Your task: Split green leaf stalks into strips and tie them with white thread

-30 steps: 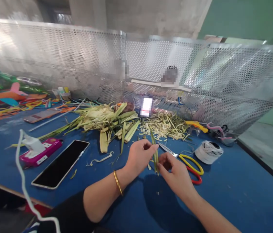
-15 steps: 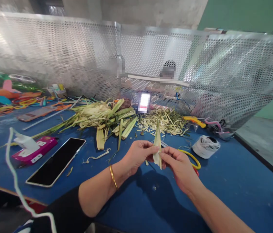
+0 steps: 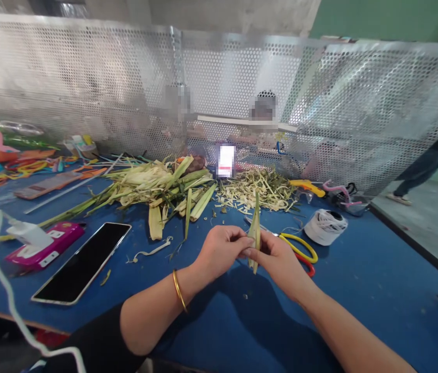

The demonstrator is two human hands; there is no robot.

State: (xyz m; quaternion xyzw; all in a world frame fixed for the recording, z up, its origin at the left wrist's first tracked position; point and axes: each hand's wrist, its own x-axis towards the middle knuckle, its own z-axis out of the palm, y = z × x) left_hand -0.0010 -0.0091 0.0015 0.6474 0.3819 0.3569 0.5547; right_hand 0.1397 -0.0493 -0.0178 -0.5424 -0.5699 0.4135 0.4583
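A narrow, pointed piece of pale green leaf [image 3: 256,223] stands upright above the table, folded lengthwise. My left hand [image 3: 222,251] pinches its left side between thumb and fingers. From the right, my right hand [image 3: 281,259] grips the same leaf, its thumb laid across the lower part near the left fingertips. Fingers cover the middle of the leaf. Just behind my right hand lie scissors [image 3: 300,246] with yellow and red handles, partly hidden by it. Beyond the hands are a heap of long leaves [image 3: 152,184] and a pile of cut leaf shreds [image 3: 261,189].
A spool of white string [image 3: 325,227] sits to the right. At left are a black-screened phone [image 3: 82,264] and a magenta power strip [image 3: 50,246] with a white charger and cable. A perforated metal screen [image 3: 133,83] closes off the back. Someone's leg [image 3: 423,163] shows at far right.
The leaf has turned more edge-on and looks narrower, and my hands have come closer together on it. More of the scissors shows. A person has appeared at the right edge. The view has shifted slightly.
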